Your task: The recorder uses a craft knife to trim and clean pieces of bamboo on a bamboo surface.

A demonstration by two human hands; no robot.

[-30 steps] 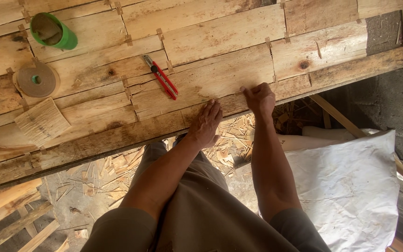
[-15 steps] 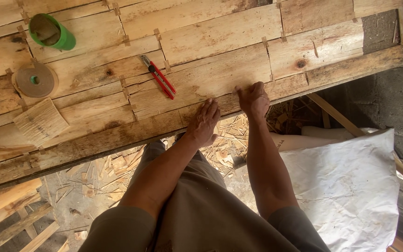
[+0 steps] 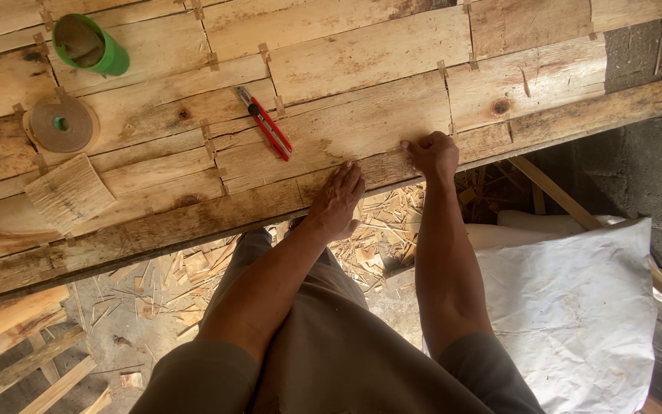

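I press my left hand flat, grip open, on the veneer sheet, keeping it firm while my right hand pinches its edge just beside it

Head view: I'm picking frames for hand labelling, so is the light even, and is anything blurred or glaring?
Head view: soft daylight, no glare; the left hand and right hand look sharp on the wooden boards; the red utility knife is crisp; the white sheet is bright; the floor below the boards lies in dim shade.
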